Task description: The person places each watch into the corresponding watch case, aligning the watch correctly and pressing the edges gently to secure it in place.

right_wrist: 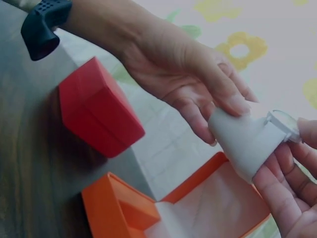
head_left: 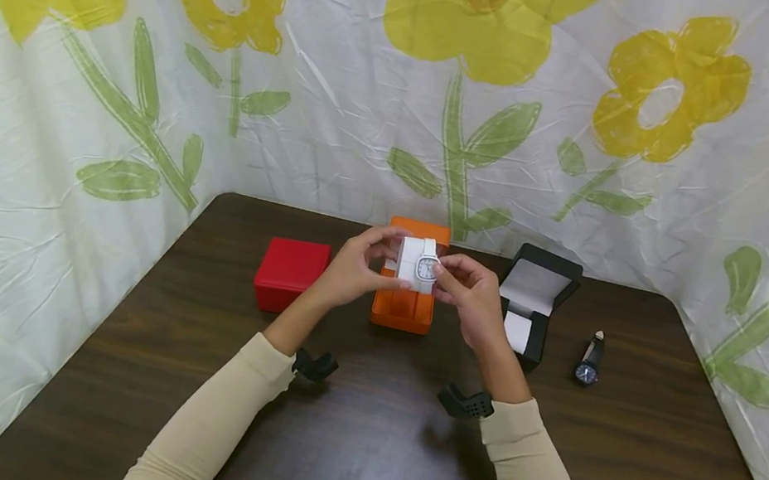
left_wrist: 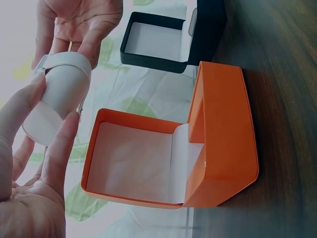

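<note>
- Pale curtain (head_left: 331,97) printed with large yellow flowers hangs behind a dark wood table (head_left: 348,469).
- Between your hands, raised over the open orange box (head_left: 400,322) at the table's far middle, is a white watch (head_left: 428,267) on a white cushion (head_left: 408,261).
- Your left hand (head_left: 353,269) grasps the left end of the cushion, thumb on the near side, fingers on the far side.
- Your right hand (head_left: 470,291) pinches the watch at the right end, thumb by the dial, fingers behind.
- The strap crosses the cushion near its right end; whether it is fastened, you cannot tell from these views.
- Left of the orange box sits a closed red box (head_left: 290,271); to the right, a black box (head_left: 535,348) stands open with a white pad (head_left: 517,331) inside.
- Farther right, a dark watch (head_left: 586,373) lies on the wood.
- The step in hand seems to be working the strap on the cushion; whether on or off, a single moment cannot show.
- The next move would call for a steady left grip and a light right pinch; a hard pull could tip the cushion.
</note>
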Tool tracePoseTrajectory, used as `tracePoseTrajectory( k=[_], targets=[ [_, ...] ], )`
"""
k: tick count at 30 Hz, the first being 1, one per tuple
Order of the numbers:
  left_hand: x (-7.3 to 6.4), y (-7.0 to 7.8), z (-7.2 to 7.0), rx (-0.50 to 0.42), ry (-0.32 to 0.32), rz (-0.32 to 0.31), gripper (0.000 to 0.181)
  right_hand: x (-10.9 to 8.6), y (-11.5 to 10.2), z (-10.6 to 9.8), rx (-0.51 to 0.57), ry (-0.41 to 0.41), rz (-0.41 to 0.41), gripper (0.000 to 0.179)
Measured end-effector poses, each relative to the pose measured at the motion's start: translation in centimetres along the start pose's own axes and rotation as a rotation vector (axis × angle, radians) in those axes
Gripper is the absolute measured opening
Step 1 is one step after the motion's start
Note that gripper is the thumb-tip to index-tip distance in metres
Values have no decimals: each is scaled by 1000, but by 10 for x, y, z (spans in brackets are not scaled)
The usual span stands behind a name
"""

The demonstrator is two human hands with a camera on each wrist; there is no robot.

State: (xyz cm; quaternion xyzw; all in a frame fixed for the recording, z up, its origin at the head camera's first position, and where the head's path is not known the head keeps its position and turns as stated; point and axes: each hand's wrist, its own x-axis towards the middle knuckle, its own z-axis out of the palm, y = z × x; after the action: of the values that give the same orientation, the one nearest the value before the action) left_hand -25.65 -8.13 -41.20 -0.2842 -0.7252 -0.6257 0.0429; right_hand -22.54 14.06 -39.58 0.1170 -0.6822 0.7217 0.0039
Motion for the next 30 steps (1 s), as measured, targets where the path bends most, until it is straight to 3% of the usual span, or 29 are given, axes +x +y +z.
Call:
tracePoseTrajectory(
  k=[12,20,30],
  targets=[
    [-7,33,-2,-13,-51,-33,64,1,3,-3,-62,-14,-61,24],
    [-2,8,-3,-32,-62,-35,69,1,1,-4,-101,-1,-93,30],
    [-3,9,-4,-65,-72,-4,68,2,-2,-9,-102,48,-189,31]
  ],
)
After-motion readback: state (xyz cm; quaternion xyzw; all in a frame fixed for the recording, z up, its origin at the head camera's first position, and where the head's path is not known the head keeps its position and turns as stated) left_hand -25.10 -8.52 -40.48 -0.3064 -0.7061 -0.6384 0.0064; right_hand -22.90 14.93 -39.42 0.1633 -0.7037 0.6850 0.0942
